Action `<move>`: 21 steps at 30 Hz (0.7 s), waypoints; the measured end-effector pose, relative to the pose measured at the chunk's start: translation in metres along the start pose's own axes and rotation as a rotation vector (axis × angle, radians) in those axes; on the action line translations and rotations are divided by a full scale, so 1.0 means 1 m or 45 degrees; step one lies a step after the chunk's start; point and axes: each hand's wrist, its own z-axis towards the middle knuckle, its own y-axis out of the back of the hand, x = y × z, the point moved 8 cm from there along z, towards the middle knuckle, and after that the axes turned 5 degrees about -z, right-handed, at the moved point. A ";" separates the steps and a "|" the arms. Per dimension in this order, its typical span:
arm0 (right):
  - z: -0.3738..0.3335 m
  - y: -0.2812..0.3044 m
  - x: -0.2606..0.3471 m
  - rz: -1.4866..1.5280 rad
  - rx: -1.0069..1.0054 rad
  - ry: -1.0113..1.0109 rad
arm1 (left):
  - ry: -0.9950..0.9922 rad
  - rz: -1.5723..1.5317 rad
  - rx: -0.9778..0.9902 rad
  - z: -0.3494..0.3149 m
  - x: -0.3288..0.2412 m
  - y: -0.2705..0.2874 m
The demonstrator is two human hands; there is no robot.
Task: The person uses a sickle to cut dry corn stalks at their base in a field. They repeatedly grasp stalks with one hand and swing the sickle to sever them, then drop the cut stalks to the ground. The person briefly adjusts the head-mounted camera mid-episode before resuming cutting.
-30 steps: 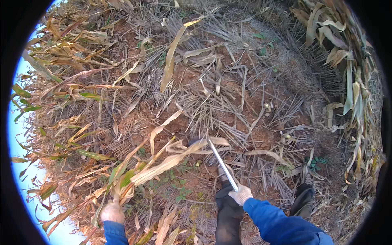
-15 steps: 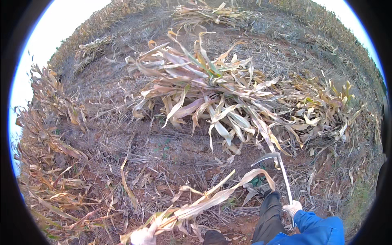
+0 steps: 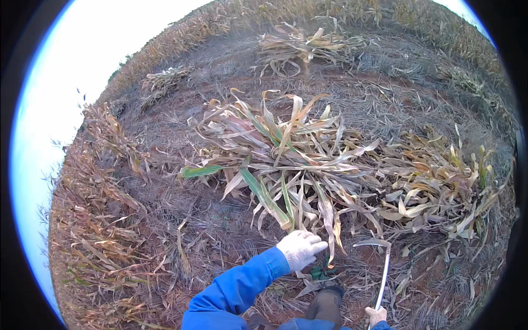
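Observation:
My left hand (image 3: 300, 250), in a white glove, reaches out over the near edge of a heap of dry corn stalks (image 3: 286, 143). Its fingers point right, loosely extended, and I see nothing held in them. Just beyond it, a stalk with green leaves (image 3: 261, 192) lies on the heap, its pale butt end toward me. At the bottom right, my gloved right hand (image 3: 376, 315) is closed around the light handle of a sickle (image 3: 384, 275). The curved blade is at the top, pointing left above the littered ground.
A second corn stalk pile (image 3: 429, 176) adjoins the heap on the right. Farther off lie more cut bundles (image 3: 311, 47). Standing dry corn (image 3: 104, 220) lines the left side. My shoe and trouser leg (image 3: 325, 305) show below, on soil strewn with straw.
My left hand has moved from the lower left up to the heap and no longer holds the dry stalks. Green-leaved stalk now lies on the heap. The sickle has shifted lower with my right hand.

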 end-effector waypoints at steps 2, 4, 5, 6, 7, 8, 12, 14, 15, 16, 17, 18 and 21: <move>0.033 0.024 0.049 -0.025 0.043 0.135 | 0.408 -0.209 0.204 -0.068 -0.039 -0.059; 0.059 0.035 0.096 -0.031 0.166 0.242 | 1.071 -0.180 0.507 -0.177 -0.078 -0.113; 0.073 0.042 0.123 -0.194 0.140 0.269 | 1.364 -0.240 0.643 -0.238 -0.110 -0.136; 0.080 0.041 0.156 -0.221 0.160 0.407 | 1.662 -0.431 0.666 -0.297 -0.146 -0.155; 0.084 0.036 0.190 -0.237 0.182 0.551 | 1.850 -0.609 0.673 -0.346 -0.189 -0.175; 0.086 0.032 0.218 -0.223 0.205 0.576 | 1.992 -0.672 0.631 -0.387 -0.231 -0.190; 0.062 -0.037 0.309 -0.451 0.542 0.648 | 2.604 -0.786 -0.007 -0.487 -0.381 -0.240; 0.040 -0.081 0.325 -0.507 0.659 0.569 | 2.795 -0.829 -0.399 -0.496 -0.443 -0.270; 0.025 -0.111 0.328 -0.474 0.720 0.594 | 2.849 -0.871 -0.573 -0.491 -0.470 -0.289; 0.011 -0.138 0.324 -0.647 0.760 0.546 | 2.895 -0.924 -0.751 -0.485 -0.499 -0.310; -0.015 -0.172 0.328 -0.659 0.834 0.804 | 2.883 -1.069 -0.806 -0.474 -0.525 -0.338; -0.038 -0.202 0.315 -0.713 0.853 0.865 | 2.876 -1.240 -0.835 -0.461 -0.553 -0.368; -0.131 -0.266 0.244 -0.942 1.102 0.995 | 2.879 -1.666 -0.881 -0.433 -0.637 -0.465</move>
